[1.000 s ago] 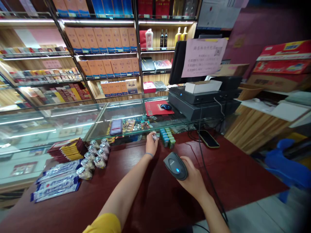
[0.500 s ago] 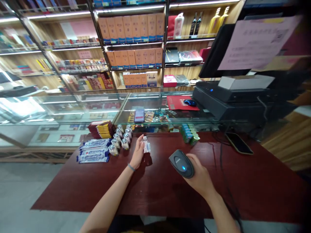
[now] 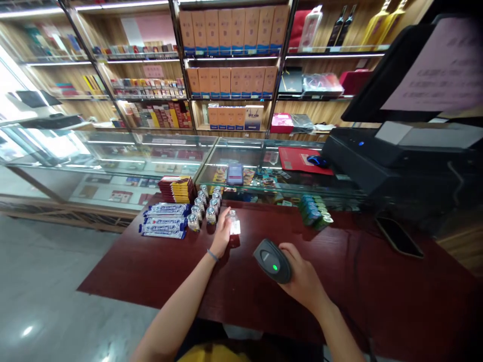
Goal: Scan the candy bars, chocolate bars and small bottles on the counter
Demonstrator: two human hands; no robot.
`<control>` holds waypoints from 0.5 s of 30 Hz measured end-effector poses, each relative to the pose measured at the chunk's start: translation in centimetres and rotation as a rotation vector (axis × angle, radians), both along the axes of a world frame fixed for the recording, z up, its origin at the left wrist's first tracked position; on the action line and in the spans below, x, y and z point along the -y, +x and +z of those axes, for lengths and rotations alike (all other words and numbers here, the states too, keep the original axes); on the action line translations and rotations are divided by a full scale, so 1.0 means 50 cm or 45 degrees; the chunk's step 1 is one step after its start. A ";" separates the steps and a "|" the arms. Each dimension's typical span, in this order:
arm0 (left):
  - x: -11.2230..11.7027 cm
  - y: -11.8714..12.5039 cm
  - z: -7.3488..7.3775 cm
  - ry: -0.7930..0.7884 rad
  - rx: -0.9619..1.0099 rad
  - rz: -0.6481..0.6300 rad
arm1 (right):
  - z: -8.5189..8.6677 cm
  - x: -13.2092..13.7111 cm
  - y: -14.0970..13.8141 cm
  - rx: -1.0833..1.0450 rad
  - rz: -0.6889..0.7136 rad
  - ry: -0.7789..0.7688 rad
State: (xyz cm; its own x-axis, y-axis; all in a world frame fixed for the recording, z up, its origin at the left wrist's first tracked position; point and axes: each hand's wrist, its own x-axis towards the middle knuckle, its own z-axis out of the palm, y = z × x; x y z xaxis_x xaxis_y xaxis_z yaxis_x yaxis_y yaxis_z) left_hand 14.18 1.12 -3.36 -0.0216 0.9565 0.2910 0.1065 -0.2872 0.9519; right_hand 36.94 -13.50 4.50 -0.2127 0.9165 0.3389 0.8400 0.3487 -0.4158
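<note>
My left hand grips a small clear bottle with a white label, holding it upright just above the dark red counter. My right hand is wrapped round a dark grey barcode scanner whose green light is lit. The scanner's head faces the bottle, a short way to its right. The bottle's label looks brightly lit.
Two rows of like bottles stand left of my left hand, beside blue-and-white packs and a stack of red-yellow boxes. Green cans sit further right, a phone lies near the black till. A glass showcase runs behind.
My left hand carried the bottle from beside the green cans leftward and toward the scanner. The scanner's light went from blue to green. The camera view swung to the left.
</note>
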 end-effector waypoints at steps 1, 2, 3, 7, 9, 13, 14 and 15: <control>0.001 0.000 -0.001 -0.035 0.022 -0.038 | 0.001 0.000 0.001 0.011 -0.001 0.015; 0.002 0.000 -0.001 -0.065 0.037 -0.074 | 0.001 0.000 0.002 0.022 -0.004 0.027; 0.005 0.000 0.000 -0.081 0.041 -0.098 | 0.001 0.001 0.004 0.031 -0.009 0.036; 0.016 -0.006 0.023 0.089 -0.107 -0.042 | -0.002 0.002 0.010 0.039 -0.036 0.045; 0.022 -0.015 0.043 0.217 -0.208 0.071 | -0.005 0.003 0.014 0.037 -0.040 0.044; 0.036 -0.051 0.068 0.368 -0.369 0.359 | -0.010 0.002 0.020 0.009 -0.050 0.035; 0.041 -0.063 0.067 0.393 -0.418 0.417 | -0.011 0.002 0.021 0.001 -0.052 0.035; 0.046 -0.075 0.064 0.412 -0.461 0.463 | -0.013 0.001 0.022 -0.008 -0.054 0.036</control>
State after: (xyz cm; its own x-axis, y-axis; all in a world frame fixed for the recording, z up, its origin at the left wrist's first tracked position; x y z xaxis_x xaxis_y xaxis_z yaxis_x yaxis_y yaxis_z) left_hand 10.45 -1.16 -0.17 -0.1754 0.7684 0.6155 0.5529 -0.4403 0.7074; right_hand 38.02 -13.56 3.86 -0.1719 0.9147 0.3657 0.8515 0.3246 -0.4117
